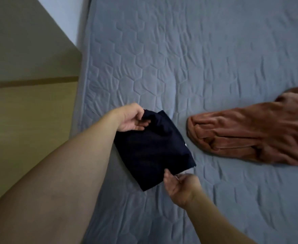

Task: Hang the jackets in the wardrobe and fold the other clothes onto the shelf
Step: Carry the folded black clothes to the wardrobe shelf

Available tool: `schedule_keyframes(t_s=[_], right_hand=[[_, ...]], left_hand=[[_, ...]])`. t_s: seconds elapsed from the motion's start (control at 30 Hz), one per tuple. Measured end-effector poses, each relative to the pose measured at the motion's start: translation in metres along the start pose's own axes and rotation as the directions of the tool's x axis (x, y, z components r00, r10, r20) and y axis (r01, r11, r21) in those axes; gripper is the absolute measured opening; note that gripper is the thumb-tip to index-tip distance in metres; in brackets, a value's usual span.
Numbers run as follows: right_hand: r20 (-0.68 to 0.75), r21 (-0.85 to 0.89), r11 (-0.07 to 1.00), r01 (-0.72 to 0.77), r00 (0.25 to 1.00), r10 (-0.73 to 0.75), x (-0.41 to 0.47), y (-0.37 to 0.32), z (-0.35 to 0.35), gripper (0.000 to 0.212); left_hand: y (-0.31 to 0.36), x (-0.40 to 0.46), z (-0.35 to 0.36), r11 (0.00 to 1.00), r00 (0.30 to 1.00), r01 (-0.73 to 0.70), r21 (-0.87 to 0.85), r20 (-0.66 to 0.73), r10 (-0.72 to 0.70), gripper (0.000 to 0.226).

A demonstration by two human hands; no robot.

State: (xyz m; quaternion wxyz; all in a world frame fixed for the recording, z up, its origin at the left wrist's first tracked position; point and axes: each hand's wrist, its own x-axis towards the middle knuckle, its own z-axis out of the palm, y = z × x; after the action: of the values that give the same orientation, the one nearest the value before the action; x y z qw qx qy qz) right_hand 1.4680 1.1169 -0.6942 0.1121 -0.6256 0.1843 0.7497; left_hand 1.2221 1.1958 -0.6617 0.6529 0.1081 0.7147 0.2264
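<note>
Your left hand (130,118) pinches the far corner of the folded dark garment (153,148), thumb over and fingers curled under; your right hand (179,184) grips its near edge, where a bit of pale lining shows. The garment sits at the left edge of the quilted mattress (197,59), so a loose grip on lifting could let the fold fall open or slide off that edge (the fabric looks limp). Right of the garment, apart from it, lies a brown garment (250,134), cut off by the frame. You cannot tell what kind either piece is; wardrobe and shelf are out of view.
</note>
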Motion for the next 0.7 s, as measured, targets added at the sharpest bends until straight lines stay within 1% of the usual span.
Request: schedule_keyframes(t_s=[0.03,0.07,0.1,0.13,0.17,0.2,0.23,0.27,0.3,0.33,0.4,0.43,0.47,0.5,0.57,0.63,0.7], right_hand=[[-0.025,-0.098,0.995,0.033,0.999,-0.036,0.005,-0.006,-0.004,0.032],[-0.041,-0.223,0.973,0.066,0.996,-0.077,0.011,-0.013,-0.008,0.034],[-0.038,-0.347,0.932,0.1,0.992,-0.121,0.017,-0.018,-0.011,0.028],[-0.024,-0.437,0.891,0.122,0.989,-0.148,0.021,-0.022,-0.012,0.018],[-0.008,-0.466,0.876,0.128,0.989,-0.149,0.026,-0.026,-0.012,0.009],[0.012,-0.461,0.877,0.134,0.989,-0.144,0.031,-0.03,-0.011,0.004],[0.032,-0.438,0.887,0.149,0.988,-0.15,0.038,-0.033,-0.01,0.012],[0.051,-0.407,0.897,0.175,0.984,-0.168,0.045,-0.035,-0.007,0.02],[0.069,-0.376,0.901,0.215,0.976,-0.205,0.055,-0.036,-0.004,0.025],[0.082,-0.336,0.905,0.26,0.966,-0.247,0.064,-0.035,0.001,0.03],[0.07,-0.24,0.913,0.331,0.944,-0.323,0.081,-0.033,0.011,0.039],[0.062,-0.204,0.909,0.364,0.931,-0.36,0.087,-0.033,0.016,0.042],[0.052,-0.175,0.903,0.394,0.919,-0.391,0.091,-0.032,0.021,0.043],[0.042,-0.157,0.9,0.406,0.913,-0.405,0.094,-0.032,0.025,0.045],[0.045,-0.149,0.912,0.381,0.924,-0.379,0.093,-0.031,0.029,0.053],[0.125,-0.165,0.929,0.332,0.941,-0.314,0.084,-0.029,0.033,0.058],[0.225,-0.206,0.931,0.302,0.94,-0.255,0.07,-0.027,0.043,0.058]], left_hand=[[-0.001,0.011,0.011,0.988,0.998,-0.046,0.15,-0.044,0.054,0.029],[-0.003,0.027,0.023,0.949,0.989,-0.081,0.304,-0.094,0.115,0.022],[-0.007,0.042,0.03,0.898,0.976,-0.086,0.431,-0.143,0.162,0.02],[-0.012,0.055,0.035,0.84,0.96,-0.053,0.539,-0.204,0.192,0.028],[-0.017,0.063,0.037,0.785,0.937,-0.002,0.619,-0.274,0.219,0.038],[-0.021,0.07,0.038,0.75,0.91,0.024,0.661,-0.325,0.258,0.047],[-0.026,0.077,0.038,0.745,0.894,0.005,0.667,-0.336,0.296,0.05],[-0.03,0.083,0.037,0.765,0.893,-0.042,0.643,-0.319,0.317,0.049],[-0.034,0.09,0.037,0.806,0.9,-0.092,0.585,-0.298,0.319,0.047],[-0.038,0.094,0.036,0.851,0.914,-0.109,0.513,-0.285,0.289,0.051],[-0.043,0.098,0.034,0.916,0.949,-0.051,0.398,-0.266,0.168,0.074],[-0.045,0.1,0.032,0.924,0.961,-0.014,0.383,-0.249,0.118,0.082],[-0.046,0.101,0.029,0.921,0.971,0.002,0.389,-0.219,0.091,0.081],[-0.045,0.101,0.026,0.913,0.977,0.012,0.408,-0.2,0.076,0.076],[-0.042,0.097,0.017,0.907,0.977,0.018,0.42,-0.199,0.073,0.07],[-0.041,0.085,0.003,0.922,0.976,-0.002,0.388,-0.201,0.087,0.063],[-0.043,0.065,-0.018,0.954,0.973,-0.043,0.297,-0.206,0.109,0.056]])
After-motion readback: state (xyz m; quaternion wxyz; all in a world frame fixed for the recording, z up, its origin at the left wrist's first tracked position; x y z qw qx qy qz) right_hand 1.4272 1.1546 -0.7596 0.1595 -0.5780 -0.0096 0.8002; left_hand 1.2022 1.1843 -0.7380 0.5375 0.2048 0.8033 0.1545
